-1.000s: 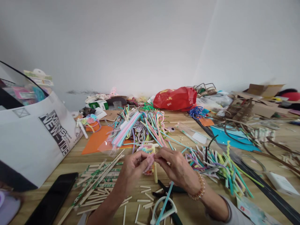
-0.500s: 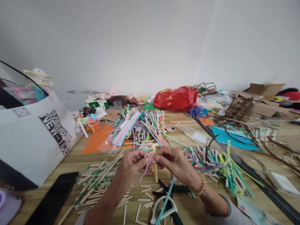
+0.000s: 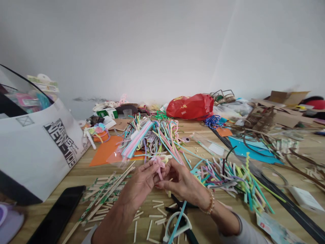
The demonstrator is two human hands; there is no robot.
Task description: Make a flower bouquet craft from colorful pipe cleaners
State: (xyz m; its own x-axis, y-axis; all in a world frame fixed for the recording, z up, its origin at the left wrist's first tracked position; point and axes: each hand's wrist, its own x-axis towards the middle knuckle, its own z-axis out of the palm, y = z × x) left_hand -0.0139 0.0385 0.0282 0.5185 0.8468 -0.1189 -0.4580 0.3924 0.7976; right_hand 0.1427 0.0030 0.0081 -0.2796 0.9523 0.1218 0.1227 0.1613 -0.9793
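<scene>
Both my hands meet over the wooden table point(image 3: 76, 176) at the frame's lower middle. My left hand point(image 3: 141, 184) and my right hand point(image 3: 179, 181) are closed together on a small pastel pipe-cleaner piece point(image 3: 159, 164) with pink loops and a pale yellow stick. A beaded bracelet sits on my right wrist. Just beyond my fingers lies a heap of pastel pipe cleaners point(image 3: 149, 135). More bent pipe cleaners point(image 3: 228, 176) are spread to the right of my right hand.
Short cut sticks point(image 3: 154, 217) and long wrapped sticks point(image 3: 106, 196) lie under my arms, with black pliers point(image 3: 181, 206). A black phone point(image 3: 56, 217) and a white printed bag point(image 3: 38, 149) are at left. A red plastic bag point(image 3: 190, 106), orange sheet point(image 3: 104, 152) and blue sheet point(image 3: 246, 149) lie beyond.
My hands have turned and drawn closer together around the piece, which now sits slightly higher. The pink end that hung down is now gathered up at my fingertips.
</scene>
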